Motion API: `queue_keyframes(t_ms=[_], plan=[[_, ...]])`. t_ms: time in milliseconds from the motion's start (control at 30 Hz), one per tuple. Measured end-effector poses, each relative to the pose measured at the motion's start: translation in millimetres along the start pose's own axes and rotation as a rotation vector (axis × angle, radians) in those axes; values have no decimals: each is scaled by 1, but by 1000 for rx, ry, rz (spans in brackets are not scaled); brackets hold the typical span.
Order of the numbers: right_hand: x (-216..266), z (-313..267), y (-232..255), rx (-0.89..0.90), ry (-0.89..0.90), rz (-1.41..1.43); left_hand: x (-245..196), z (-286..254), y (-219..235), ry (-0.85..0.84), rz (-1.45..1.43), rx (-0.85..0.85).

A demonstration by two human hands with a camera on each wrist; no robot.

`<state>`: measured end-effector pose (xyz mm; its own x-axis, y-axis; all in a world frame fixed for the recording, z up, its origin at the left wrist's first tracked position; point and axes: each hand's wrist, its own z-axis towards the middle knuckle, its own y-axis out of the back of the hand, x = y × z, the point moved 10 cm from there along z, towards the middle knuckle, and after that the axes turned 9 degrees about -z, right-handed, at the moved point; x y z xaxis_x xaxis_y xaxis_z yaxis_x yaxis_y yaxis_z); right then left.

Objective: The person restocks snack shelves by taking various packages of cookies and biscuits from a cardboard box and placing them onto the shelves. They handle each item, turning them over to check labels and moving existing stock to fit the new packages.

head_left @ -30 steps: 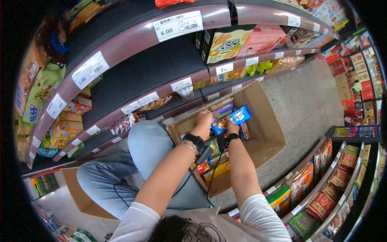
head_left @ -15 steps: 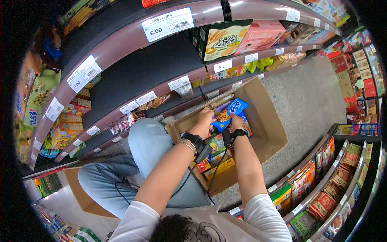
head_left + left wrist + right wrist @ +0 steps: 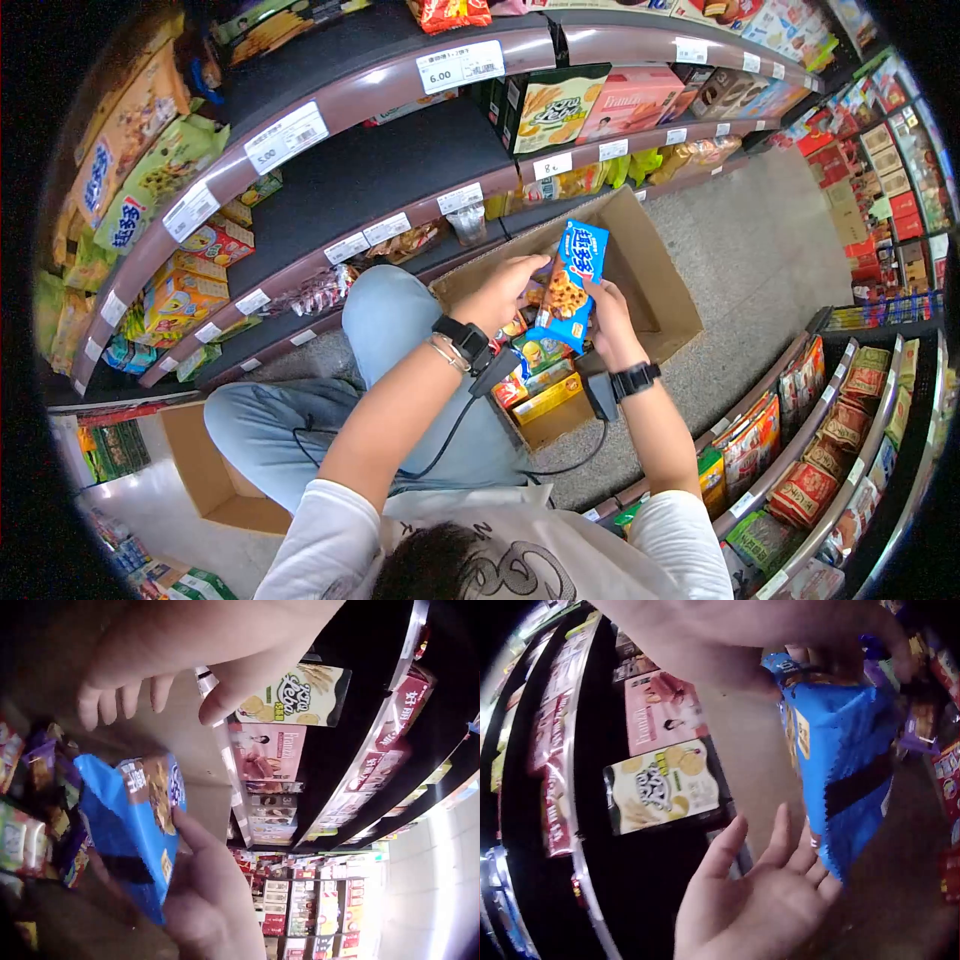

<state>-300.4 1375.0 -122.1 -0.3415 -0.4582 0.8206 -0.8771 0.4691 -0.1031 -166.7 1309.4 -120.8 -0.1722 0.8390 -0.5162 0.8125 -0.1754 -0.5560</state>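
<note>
Held a blue cookie packet [image 3: 575, 285] over an open cardboard box [image 3: 668, 275], above the packed snacks.
Gripped it in the right hand [image 3: 612, 322], thumb on the printed face, with the left hand [image 3: 512, 287] open, fingers apart and just beside the packet. Had a yellow box [image 3: 548, 398], colorful packs and purple packets [image 3: 39, 761] inside, bunched toward one end, and bare cardboard at the other. Had raised the packet from its lower, tilted position among the snacks and turned its face up into fuller view. Was hemmed in by the shelf [image 3: 370, 155] along the box's far side and a knee [image 3: 388, 312] at its left, with open floor [image 3: 740, 240] beyond the right wall.
</note>
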Motion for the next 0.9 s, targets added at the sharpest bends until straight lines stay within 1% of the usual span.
queue_keyframes(t_ms=[67,100,200,233,267,333,367,467,500,633,667,733,767,833,900], plan=[[22,-40,-13,-20,49,31,-2,-22,-17,37,-52,123],[30,-58,-20,-4,62,19,1,-26,-16,48,-75,162],[43,-91,-48,109,149,11,-19,-74,-43,27,-310,341],[46,-99,-61,204,156,-21,-28,-83,-41,-17,-401,376],[50,-106,-74,254,173,-42,-40,-94,-37,-82,-478,366],[61,-125,-106,355,207,-83,-54,-111,-8,-137,-538,245],[64,-133,-121,411,188,-89,-65,-123,5,-217,-556,232],[68,-140,-160,538,212,-226,-87,-161,43,-335,-621,142],[69,-141,-174,595,242,-260,-97,-172,55,-401,-643,160],[71,-152,-219,688,254,-441,-129,-223,112,-644,-780,83],[73,-155,-229,704,260,-437,-137,-239,126,-720,-792,40],[76,-162,-248,735,269,-429,-145,-259,151,-797,-838,64],[76,-166,-257,750,223,-387,-146,-269,161,-819,-851,44],[71,-157,-269,737,199,-320,-147,-292,175,-856,-876,8],[67,-148,-278,712,180,-201,-143,-305,192,-887,-852,43]])
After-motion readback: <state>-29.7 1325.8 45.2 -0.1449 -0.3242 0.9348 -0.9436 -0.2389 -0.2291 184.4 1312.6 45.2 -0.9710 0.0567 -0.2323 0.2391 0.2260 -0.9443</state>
